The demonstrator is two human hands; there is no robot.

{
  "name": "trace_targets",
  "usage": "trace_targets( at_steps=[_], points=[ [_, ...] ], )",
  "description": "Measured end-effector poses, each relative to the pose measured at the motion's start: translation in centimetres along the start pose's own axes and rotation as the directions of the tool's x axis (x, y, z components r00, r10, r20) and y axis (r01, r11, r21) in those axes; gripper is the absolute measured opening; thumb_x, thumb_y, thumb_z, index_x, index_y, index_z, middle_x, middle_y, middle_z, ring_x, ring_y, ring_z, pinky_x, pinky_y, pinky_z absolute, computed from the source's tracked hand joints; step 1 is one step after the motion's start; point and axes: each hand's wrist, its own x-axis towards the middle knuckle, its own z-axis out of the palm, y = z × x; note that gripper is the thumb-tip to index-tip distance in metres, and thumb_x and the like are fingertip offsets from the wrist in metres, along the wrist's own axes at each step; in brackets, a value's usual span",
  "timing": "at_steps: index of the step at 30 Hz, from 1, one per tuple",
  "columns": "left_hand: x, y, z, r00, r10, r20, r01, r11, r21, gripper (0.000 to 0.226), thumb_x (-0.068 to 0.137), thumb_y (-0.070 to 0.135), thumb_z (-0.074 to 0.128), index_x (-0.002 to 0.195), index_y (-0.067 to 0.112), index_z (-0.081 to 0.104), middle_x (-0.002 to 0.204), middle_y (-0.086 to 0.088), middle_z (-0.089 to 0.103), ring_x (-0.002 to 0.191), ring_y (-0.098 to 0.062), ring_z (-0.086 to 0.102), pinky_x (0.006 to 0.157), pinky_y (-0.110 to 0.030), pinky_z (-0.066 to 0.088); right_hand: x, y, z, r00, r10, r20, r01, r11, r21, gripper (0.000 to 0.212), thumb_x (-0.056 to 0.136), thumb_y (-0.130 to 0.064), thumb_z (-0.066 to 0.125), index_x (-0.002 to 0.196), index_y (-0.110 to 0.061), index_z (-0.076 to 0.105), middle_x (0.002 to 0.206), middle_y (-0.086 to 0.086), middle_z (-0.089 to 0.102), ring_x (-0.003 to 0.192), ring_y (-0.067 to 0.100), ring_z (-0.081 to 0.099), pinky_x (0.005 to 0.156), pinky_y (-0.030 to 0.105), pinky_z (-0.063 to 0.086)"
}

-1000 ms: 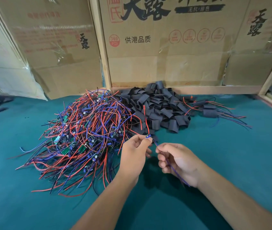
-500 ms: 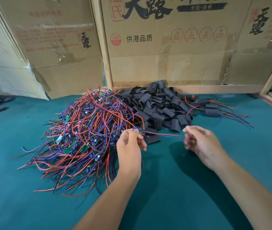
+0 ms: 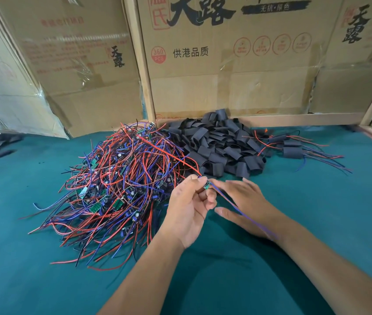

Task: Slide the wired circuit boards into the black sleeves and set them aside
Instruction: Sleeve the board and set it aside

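Head view: our left hand [image 3: 188, 208] pinches a small green wired circuit board [image 3: 207, 184] beside the tangled pile; our right hand [image 3: 245, 204], back from the stretched wires, hovers open-fingered and empty. Black heat-shrink sleeves [image 3: 216, 146] await; none picked.

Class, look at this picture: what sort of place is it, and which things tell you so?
Probably a small workshop bench for hand assembly. A big tangle of wired circuit boards, a heap of black sleeves and flattened cardboard boxes walling a green table suggest piecework.
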Motion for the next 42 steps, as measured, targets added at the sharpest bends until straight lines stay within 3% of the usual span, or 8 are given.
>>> trace_targets(
  at_steps=[2,6,12,27,31,35,39,42],
  points=[
    [0.1,0.0,0.0,1.000,0.012,-0.006,-0.012,1.000,-0.004,0.020,0.078,0.016,0.068,0.066,0.019,0.053,0.075,-0.009,0.058,0.050,-0.012,0.049,0.047,-0.020,0.042,0.0,-0.4,-0.2,0.998,-0.002,-0.068,0.000,1.000,-0.026,0.071,0.093,-0.064,0.037,0.154,-0.029,0.024,0.146,-0.006,0.042,0.145,0.017,0.025,0.118,0.027,-0.002],
    [0.2,-0.1,0.1,1.000,0.018,-0.005,-0.018,1.000,-0.019,0.025,0.079,0.021,0.072,0.076,0.016,0.049,0.069,-0.005,0.060,0.047,-0.008,0.050,0.048,-0.018,0.044,0.2,-1.4,0.4,0.996,-0.031,0.084,0.039,0.994,-0.102,0.078,0.092,-0.072,0.024,0.157,-0.033,0.002,0.165,-0.011,0.011,0.152,0.011,-0.010,0.121,0.042,-0.013],
    [0.2,-0.4,0.5,0.999,-0.023,0.034,0.023,1.000,-0.016,0.022,0.081,0.024,0.071,0.098,0.011,0.073,0.073,-0.005,0.061,0.052,-0.007,0.049,0.050,-0.017,0.046,0.9,-1.7,-0.1,0.992,0.039,-0.119,-0.047,0.996,-0.069,0.056,0.095,-0.050,0.046,0.144,-0.024,0.040,0.127,-0.003,0.050,0.129,0.022,0.041,0.114,0.037,0.019],
    [1.0,-1.3,0.2,0.991,-0.131,0.001,0.131,0.991,-0.031,0.032,0.087,0.025,0.062,0.110,0.002,0.065,0.072,-0.004,0.057,0.051,-0.011,0.042,0.048,-0.019,0.037,0.3,-1.4,-1.6,0.988,0.105,-0.114,-0.106,0.994,-0.008,0.037,0.096,-0.039,0.057,0.127,-0.019,0.058,0.111,0.000,0.062,0.111,0.021,0.051,0.092,0.031,0.041],
    [1.1,-1.3,0.2,0.987,-0.158,0.014,0.158,0.987,0.009,0.024,0.089,0.021,0.057,0.103,0.004,0.068,0.071,-0.005,0.056,0.051,-0.012,0.040,0.051,-0.021,0.032,-0.1,-0.7,-1.7,0.997,0.062,-0.050,-0.066,0.994,-0.081,0.057,0.093,-0.043,0.059,0.143,-0.020,0.045,0.120,0.000,0.062,0.113,0.023,0.052,0.095,0.032,0.037],
    [0.9,-1.5,0.5,0.984,-0.177,-0.022,0.178,0.982,0.066,0.022,0.098,0.015,0.047,0.093,0.006,0.067,0.068,-0.006,0.054,0.051,-0.014,0.037,0.054,-0.025,0.028,0.1,-0.5,-1.7,0.994,0.054,-0.094,-0.063,0.993,-0.099,0.055,0.094,-0.042,0.060,0.143,-0.021,0.044,0.123,-0.002,0.061,0.117,0.022,0.049,0.098,0.031,0.032],
    [1.0,-1.9,0.6,0.986,-0.126,-0.112,0.153,0.950,0.274,0.028,0.101,0.017,0.050,0.077,0.009,0.062,0.058,-0.005,0.045,0.047,-0.015,0.031,0.049,-0.024,0.024,0.0,-0.8,-1.5,0.988,0.063,-0.142,-0.072,0.996,-0.059,0.048,0.093,-0.031,0.066,0.137,-0.018,0.052,0.120,0.001,0.061,0.116,0.024,0.051,0.097,0.035,0.037],
    [1.0,-2.2,0.6,0.990,-0.071,-0.120,0.115,0.906,0.409,0.033,0.103,0.024,0.052,0.073,0.011,0.061,0.056,-0.004,0.044,0.045,-0.014,0.031,0.046,-0.023,0.024,-0.3,-0.9,-1.8,0.966,0.153,-0.207,-0.125,0.982,0.143,0.028,0.089,-0.022,0.070,0.116,-0.019,0.065,0.104,-0.002,0.065,0.101,0.019,0.057,0.086,0.030,0.044]
  ],
)
